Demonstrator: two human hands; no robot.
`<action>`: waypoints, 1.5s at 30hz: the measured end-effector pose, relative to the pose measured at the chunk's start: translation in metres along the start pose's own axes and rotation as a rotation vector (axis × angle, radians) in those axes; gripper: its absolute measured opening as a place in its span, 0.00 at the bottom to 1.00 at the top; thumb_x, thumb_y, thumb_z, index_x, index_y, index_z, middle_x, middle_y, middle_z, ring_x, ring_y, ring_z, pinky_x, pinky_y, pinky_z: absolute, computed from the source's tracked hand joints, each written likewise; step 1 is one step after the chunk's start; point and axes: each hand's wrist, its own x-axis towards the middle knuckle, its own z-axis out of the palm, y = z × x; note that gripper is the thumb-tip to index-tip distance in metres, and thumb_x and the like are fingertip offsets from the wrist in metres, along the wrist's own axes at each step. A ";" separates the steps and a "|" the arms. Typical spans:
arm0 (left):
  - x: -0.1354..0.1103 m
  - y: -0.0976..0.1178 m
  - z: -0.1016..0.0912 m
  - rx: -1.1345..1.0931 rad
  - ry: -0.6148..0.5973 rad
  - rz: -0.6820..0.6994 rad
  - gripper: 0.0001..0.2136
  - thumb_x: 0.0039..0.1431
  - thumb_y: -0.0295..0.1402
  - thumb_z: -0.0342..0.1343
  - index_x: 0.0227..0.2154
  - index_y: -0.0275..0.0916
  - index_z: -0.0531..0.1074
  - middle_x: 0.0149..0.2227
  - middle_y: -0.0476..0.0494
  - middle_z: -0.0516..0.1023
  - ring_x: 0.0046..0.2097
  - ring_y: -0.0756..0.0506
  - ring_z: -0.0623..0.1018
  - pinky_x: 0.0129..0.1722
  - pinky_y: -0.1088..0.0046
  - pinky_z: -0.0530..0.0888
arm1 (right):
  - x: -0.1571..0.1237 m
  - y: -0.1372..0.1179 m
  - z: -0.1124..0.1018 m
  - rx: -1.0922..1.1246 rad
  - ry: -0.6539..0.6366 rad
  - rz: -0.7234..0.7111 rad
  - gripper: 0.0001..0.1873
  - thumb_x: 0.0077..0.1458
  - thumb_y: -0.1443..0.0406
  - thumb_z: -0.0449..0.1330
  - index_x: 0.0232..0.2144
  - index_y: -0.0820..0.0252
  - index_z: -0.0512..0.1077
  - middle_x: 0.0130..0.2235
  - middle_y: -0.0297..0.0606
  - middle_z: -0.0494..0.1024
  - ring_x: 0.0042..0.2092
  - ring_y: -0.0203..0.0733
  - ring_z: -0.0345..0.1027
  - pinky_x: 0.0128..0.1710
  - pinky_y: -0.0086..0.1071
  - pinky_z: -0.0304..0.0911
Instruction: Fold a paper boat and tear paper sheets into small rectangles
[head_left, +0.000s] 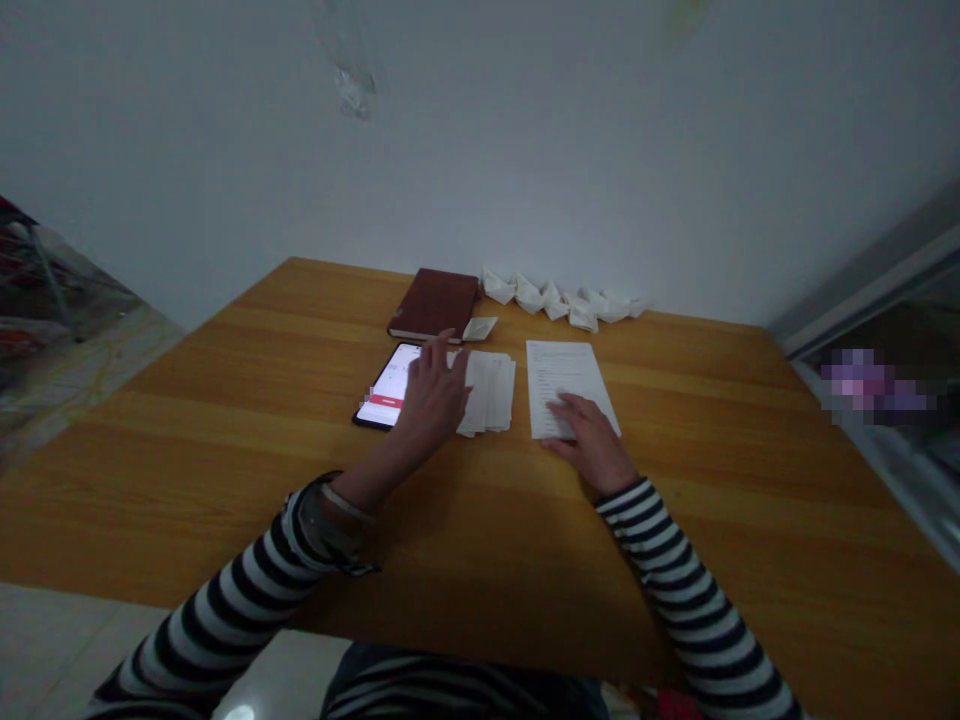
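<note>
right hand [592, 445] at sheet [566, 375] edge (flat)

On my desk [187, 440] the phone [384, 393] lies left of the paper stack [493, 392], the sheet [564, 372] right of it; behind them sits the notebook [435, 303], folded papers [562, 300] to its right.

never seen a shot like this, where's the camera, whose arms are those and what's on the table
This is one picture from a camera worn on a person's head, looking forward and down, so both arms in black-and-white striped sleeves are the wearer's own; there is no machine. Below lies an orange-brown wooden table. The left hand spreads its fingers over a lit black smartphone and a stack of white paper slips. The right hand rests flat on a printed white paper sheet. Behind are a closed dark red notebook and a row of folded white paper shapes. Neither hand grips anything.
</note>
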 end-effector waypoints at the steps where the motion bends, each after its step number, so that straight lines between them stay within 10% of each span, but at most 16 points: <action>1: -0.002 0.009 0.005 -0.045 -0.062 0.096 0.23 0.59 0.26 0.54 0.58 0.33 0.60 0.63 0.25 0.56 0.63 0.28 0.59 0.56 0.46 0.64 | -0.001 0.001 0.001 0.007 -0.006 -0.012 0.25 0.54 0.59 0.65 0.53 0.63 0.72 0.58 0.50 0.71 0.58 0.53 0.64 0.58 0.49 0.62; 8: 0.007 0.043 0.052 -0.406 -0.383 0.459 0.18 0.57 0.20 0.52 0.51 0.39 0.69 0.49 0.40 0.73 0.52 0.43 0.72 0.52 0.62 0.71 | -0.004 -0.008 0.000 -0.085 -0.034 0.021 0.21 0.60 0.59 0.59 0.54 0.56 0.71 0.60 0.43 0.70 0.55 0.52 0.70 0.50 0.46 0.71; 17: 0.036 0.008 0.049 -0.651 -0.473 0.472 0.14 0.56 0.21 0.55 0.45 0.38 0.76 0.43 0.41 0.81 0.42 0.46 0.79 0.44 0.69 0.74 | -0.002 -0.003 0.003 -0.013 0.015 0.003 0.15 0.63 0.62 0.56 0.50 0.57 0.75 0.56 0.42 0.74 0.56 0.48 0.71 0.53 0.45 0.70; 38: 0.021 0.024 0.048 -0.272 -0.394 0.725 0.13 0.62 0.23 0.51 0.48 0.35 0.73 0.45 0.35 0.77 0.48 0.41 0.75 0.44 0.64 0.74 | -0.003 0.003 0.004 0.157 0.073 0.070 0.18 0.64 0.59 0.54 0.52 0.56 0.73 0.54 0.42 0.76 0.54 0.46 0.72 0.54 0.44 0.69; 45: 0.017 0.028 0.055 -0.372 -0.214 0.485 0.09 0.60 0.22 0.52 0.37 0.39 0.75 0.48 0.39 0.77 0.49 0.41 0.76 0.47 0.62 0.74 | -0.003 0.000 -0.001 0.274 0.177 0.089 0.20 0.63 0.57 0.54 0.53 0.56 0.72 0.55 0.44 0.76 0.58 0.47 0.68 0.57 0.48 0.64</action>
